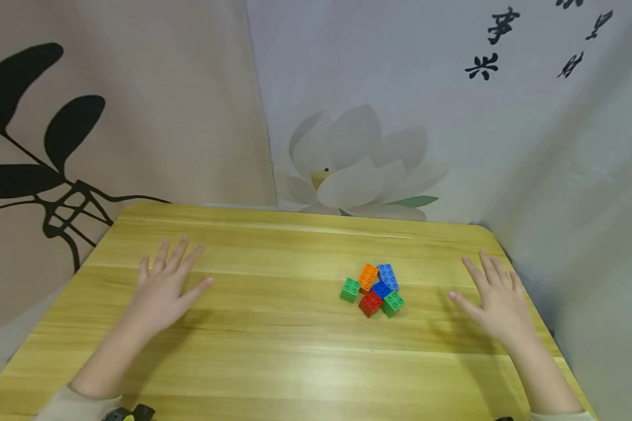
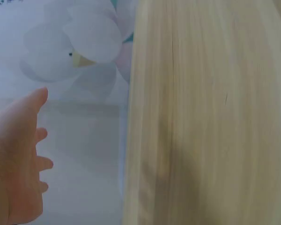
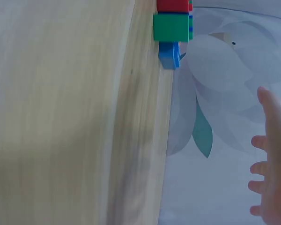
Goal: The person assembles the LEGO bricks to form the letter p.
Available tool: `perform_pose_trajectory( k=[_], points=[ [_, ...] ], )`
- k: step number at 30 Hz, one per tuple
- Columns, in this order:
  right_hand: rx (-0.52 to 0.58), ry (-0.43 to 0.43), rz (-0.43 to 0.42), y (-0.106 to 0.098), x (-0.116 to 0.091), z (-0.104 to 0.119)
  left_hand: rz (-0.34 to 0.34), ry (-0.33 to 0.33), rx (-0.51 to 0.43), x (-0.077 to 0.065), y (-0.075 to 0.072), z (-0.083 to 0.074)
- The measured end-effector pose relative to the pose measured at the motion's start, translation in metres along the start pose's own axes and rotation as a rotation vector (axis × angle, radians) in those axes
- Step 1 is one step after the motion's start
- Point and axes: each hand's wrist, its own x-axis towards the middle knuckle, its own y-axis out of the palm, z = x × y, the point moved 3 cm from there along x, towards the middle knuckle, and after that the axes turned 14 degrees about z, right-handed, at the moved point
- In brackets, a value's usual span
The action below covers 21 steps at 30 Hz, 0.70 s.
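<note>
Six blocks (image 1: 381, 290): two green, two blue, one red, one orange; left hand (image 1: 163, 290), right hand (image 1: 497, 301) both outspread.

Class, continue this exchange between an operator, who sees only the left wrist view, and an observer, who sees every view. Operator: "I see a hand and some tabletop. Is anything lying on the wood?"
Observer: Yes, six toy blocks sit grouped on the table.
Operator: Which colours?
Observer: Two green blocks, two blue blocks, one orange block and one red block.
Operator: Is the right hand holding any?
Observer: No, the right hand is spread open, well apart from them.
</note>
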Motion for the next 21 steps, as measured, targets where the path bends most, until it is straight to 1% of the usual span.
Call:
perform_pose_trajectory(
  k=[4,9,16,21],
  points=[
    [0.025,-0.017,-0.038,0.004,-0.003,0.01,-0.021,0.035,-0.057,0.0,0.009,-0.016],
    [0.065,-0.037,-0.095,0.01,-0.005,0.021,-0.062,0.078,-0.129,0.005,0.021,-0.033],
    [0.178,-0.056,-0.172,0.022,-0.005,0.032,-0.099,0.135,-0.271,0.014,0.04,-0.054],
    [0.263,-0.063,-0.202,0.031,-0.004,0.04,-0.117,0.172,-0.359,0.021,0.052,-0.071]
  ],
)
